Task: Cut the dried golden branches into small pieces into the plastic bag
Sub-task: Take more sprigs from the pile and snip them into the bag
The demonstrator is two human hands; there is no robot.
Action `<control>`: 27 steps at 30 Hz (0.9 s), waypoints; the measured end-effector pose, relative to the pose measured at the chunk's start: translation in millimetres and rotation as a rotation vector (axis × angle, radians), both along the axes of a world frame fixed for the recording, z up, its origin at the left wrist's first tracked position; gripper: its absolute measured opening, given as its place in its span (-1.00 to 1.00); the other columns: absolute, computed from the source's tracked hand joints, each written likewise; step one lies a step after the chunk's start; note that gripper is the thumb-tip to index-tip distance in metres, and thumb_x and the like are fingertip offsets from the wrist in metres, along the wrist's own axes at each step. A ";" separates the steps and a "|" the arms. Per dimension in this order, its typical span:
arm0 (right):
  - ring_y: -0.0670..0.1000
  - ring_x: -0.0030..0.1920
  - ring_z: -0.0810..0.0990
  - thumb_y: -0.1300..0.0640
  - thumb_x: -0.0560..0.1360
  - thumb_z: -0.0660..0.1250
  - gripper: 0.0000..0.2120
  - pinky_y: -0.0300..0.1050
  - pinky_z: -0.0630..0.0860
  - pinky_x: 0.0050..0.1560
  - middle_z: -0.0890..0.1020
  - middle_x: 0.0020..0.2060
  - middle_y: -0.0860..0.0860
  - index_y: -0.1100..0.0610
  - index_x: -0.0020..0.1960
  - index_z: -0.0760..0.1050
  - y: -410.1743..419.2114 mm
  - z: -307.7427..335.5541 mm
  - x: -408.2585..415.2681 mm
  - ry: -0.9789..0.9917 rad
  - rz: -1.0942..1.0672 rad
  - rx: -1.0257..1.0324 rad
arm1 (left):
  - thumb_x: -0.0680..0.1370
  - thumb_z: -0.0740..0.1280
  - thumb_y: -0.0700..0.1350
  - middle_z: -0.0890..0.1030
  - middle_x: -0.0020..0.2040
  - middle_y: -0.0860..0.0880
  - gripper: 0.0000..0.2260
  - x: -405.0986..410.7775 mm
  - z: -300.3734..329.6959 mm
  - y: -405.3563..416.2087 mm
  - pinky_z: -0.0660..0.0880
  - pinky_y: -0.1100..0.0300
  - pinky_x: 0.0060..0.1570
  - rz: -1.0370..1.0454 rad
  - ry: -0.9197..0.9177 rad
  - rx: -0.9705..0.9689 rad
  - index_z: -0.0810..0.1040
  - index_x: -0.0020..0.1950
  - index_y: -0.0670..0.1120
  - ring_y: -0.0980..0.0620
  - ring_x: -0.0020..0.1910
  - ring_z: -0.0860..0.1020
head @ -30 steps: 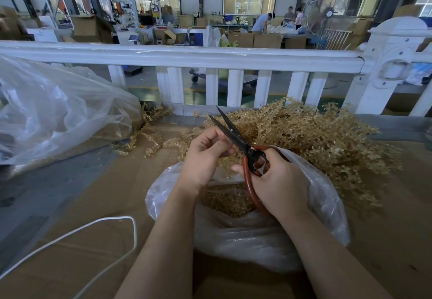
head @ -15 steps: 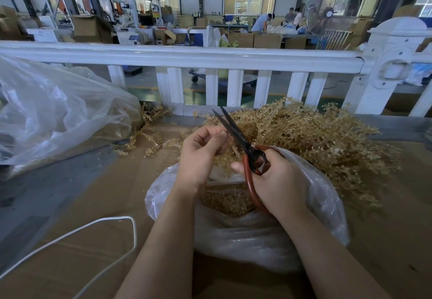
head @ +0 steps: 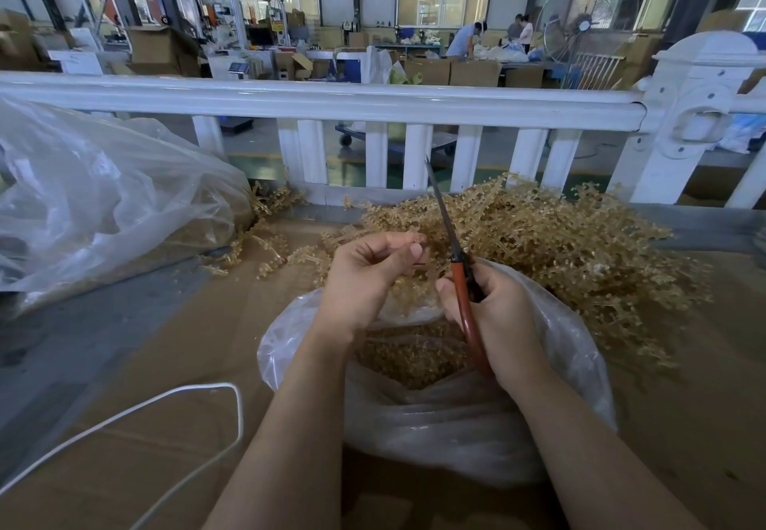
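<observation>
Branches [head: 572, 256] are lying in a broad golden heap across the centre right of the frame, spilling over the table [head: 124, 426] just behind the bag [head: 456, 417], which is sitting open at lower centre with cut bits already gathering inside. To cut well, the sprig should be hanging straight over the bag's mouth, so that pieces are dropping in rather than scattering onto the table; short, even snips near the left fingertips look best, with those fingertips staying clear of the blades. The left hand [head: 364, 276] is hovering above the bag's upper left rim, palm turned toward the right, fingers curled and pinching a thin sprig [head: 414, 276] that is trailing toward the scissors [head: 454, 256]. The right hand [head: 493, 310] is hovering over the bag's upper right rim, fingers wrapped round the red handles, wrist angling up from lower right. The blades are pointing toward the top of the frame and appear closed together, just to the right of the sprig.
</observation>
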State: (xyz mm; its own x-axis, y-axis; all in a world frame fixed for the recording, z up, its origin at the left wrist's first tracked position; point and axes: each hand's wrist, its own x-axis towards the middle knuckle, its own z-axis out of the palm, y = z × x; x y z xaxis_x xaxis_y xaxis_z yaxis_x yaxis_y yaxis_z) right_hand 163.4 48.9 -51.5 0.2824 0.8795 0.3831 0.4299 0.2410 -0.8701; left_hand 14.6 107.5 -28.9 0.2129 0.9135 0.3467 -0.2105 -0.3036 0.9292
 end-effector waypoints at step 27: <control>-0.31 -0.30 0.59 0.08 0.55 0.42 -0.90 -0.53 0.39 -0.33 0.63 -0.38 -0.29 -0.06 -0.15 0.60 -3.5 3.7 -3.4 0.118 -0.058 0.050 | 0.43 0.48 -0.18 0.51 -0.36 0.13 -0.82 -0.8 -2.7 -0.3 0.39 0.25 -0.29 0.363 0.489 0.049 0.51 -0.24 0.02 0.18 -0.38 0.43</control>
State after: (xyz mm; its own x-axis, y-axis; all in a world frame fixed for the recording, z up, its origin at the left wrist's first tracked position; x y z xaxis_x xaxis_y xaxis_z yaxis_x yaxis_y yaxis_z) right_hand 160.0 45.4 -47.8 0.3779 0.8411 0.3870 0.3394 0.2630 -0.9031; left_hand 13.9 107.2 -31.6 0.0364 0.9430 0.3309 0.3621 -0.3211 0.8751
